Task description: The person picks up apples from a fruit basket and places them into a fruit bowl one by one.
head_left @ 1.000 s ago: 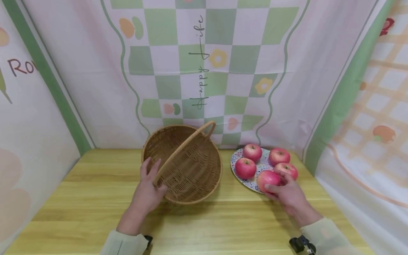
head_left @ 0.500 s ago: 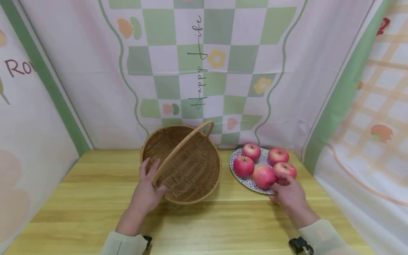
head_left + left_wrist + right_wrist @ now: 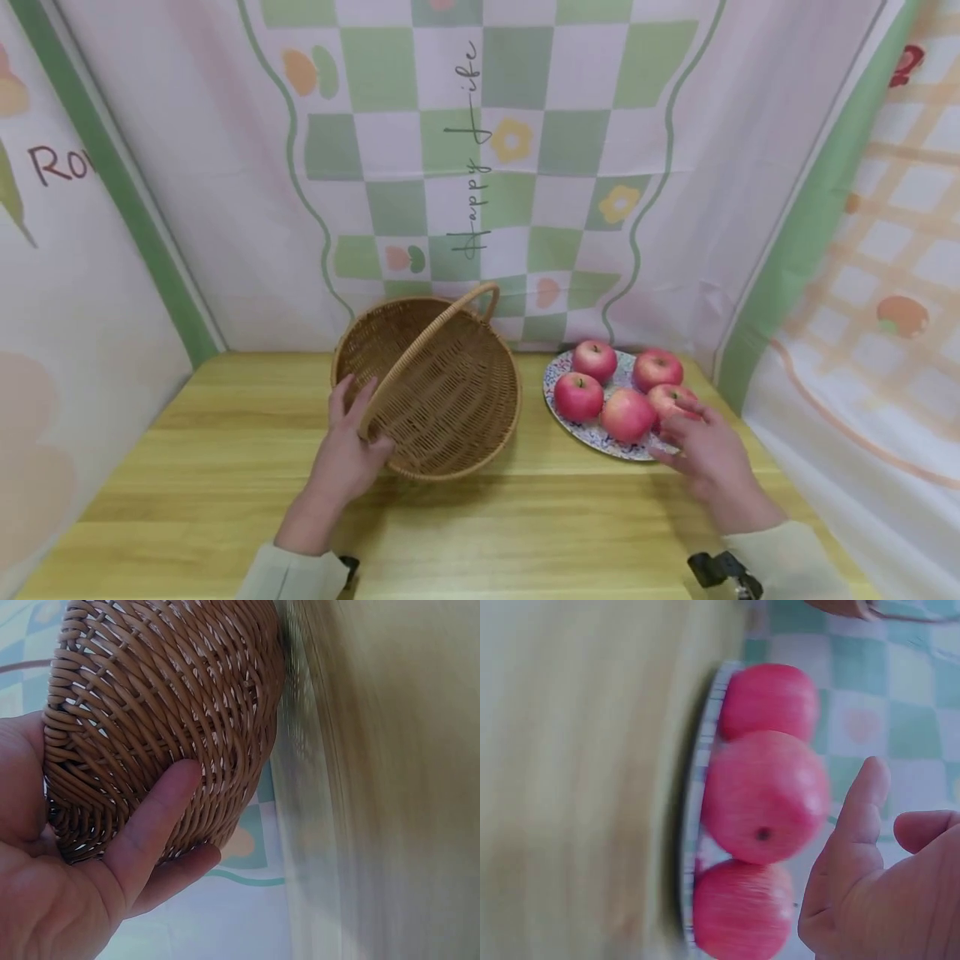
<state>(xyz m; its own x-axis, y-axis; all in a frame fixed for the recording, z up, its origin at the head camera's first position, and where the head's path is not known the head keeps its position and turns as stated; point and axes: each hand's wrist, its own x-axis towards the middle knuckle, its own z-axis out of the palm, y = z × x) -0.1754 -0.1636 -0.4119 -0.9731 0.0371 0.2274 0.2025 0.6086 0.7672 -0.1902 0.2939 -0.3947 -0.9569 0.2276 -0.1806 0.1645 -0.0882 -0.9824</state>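
Note:
A brown wicker basket (image 3: 450,408) with an arched handle stands tilted, its mouth facing me. My left hand (image 3: 347,454) grips its near left rim by the handle's base; the left wrist view has fingers (image 3: 161,817) lying along the woven outside. To the right, a speckled plate (image 3: 618,380) bears several red apples. The front apple (image 3: 628,416) sits near the plate's front edge. Just off it my right hand (image 3: 712,462) hovers with loosely extended fingers, holding nothing, partly covering the right-hand apple (image 3: 667,398). The right wrist view has a gap between this hand and the nearest apple (image 3: 765,799).
Both things stand on a wooden table (image 3: 487,533). A green-and-white checked cloth (image 3: 480,167) hangs close behind the basket and plate. More printed cloth (image 3: 885,317) walls the right side, and a white panel (image 3: 82,333) the left.
My right hand first held the front apple, set it on the plate and let go. It has since drawn back to the right. The left hand and basket have hardly moved.

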